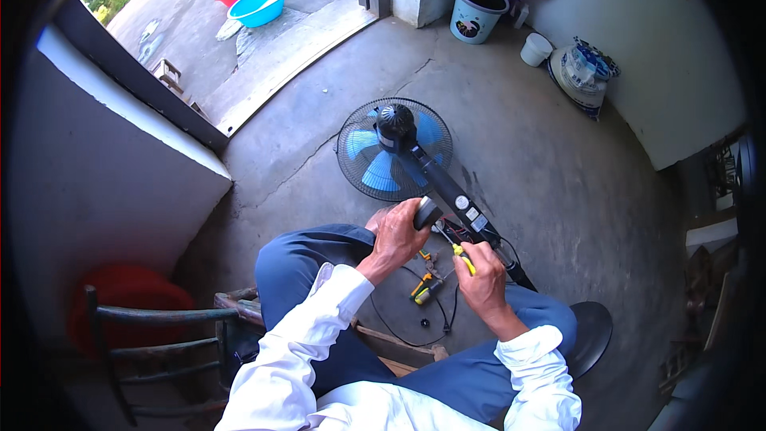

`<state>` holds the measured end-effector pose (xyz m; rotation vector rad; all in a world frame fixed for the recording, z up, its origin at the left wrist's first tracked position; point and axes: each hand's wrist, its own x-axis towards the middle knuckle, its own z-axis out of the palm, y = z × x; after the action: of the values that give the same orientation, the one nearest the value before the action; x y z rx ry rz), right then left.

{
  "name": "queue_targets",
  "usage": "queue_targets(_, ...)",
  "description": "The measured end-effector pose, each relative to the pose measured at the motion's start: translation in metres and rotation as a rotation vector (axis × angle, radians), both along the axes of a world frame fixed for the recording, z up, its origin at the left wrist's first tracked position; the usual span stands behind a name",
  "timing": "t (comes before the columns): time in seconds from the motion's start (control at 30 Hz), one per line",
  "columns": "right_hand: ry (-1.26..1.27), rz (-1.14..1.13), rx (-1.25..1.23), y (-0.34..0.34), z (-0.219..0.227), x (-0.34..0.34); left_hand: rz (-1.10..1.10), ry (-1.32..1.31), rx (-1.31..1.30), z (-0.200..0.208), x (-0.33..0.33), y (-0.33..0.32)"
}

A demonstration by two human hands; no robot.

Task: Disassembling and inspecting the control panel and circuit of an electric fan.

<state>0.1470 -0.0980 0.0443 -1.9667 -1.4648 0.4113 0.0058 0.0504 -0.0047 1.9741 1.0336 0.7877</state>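
Note:
A black pedestal fan (396, 148) with blue blades lies on the floor in front of me, grille down. Its black pole (448, 190) slants toward my right leg, and the round black base (592, 339) shows beyond my right knee. My left hand (395, 233) is closed around a dark, block-like part with a pale edge (428, 213), beside the pole. In my right hand (483, 275) is a screwdriver (464, 259) with a yellow handle, its shaft pointing at the fan's opened section (453, 229), where thin wires show. My left hand partly hides what the tip meets.
Yellow-and-black hand tools (428, 287), a small black knob (424, 322) and a looped black cable (391, 335) lie between my legs. A wooden chair (159, 315) stands at left. Far right are a bucket (477, 12), white tub (536, 49) and sack (581, 76); basins (259, 4) sit outside the doorway.

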Motion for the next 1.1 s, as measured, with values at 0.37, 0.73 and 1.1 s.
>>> queue_targets(0.37,-0.161,0.073,0.058,0.009,-0.016,-0.002,0.009,0.070,-0.040,-0.006,-0.004,0.001)
queue_targets(0.73,1.654,-0.369,-0.422,0.006,0.003,0.014,-0.018,0.016,0.001,0.001,-0.009,-0.002)
queue_targets(1.1,1.187,-0.172,-0.199,-0.003,0.014,0.039,0.019,-0.253,-0.541,0.013,-0.002,0.019)
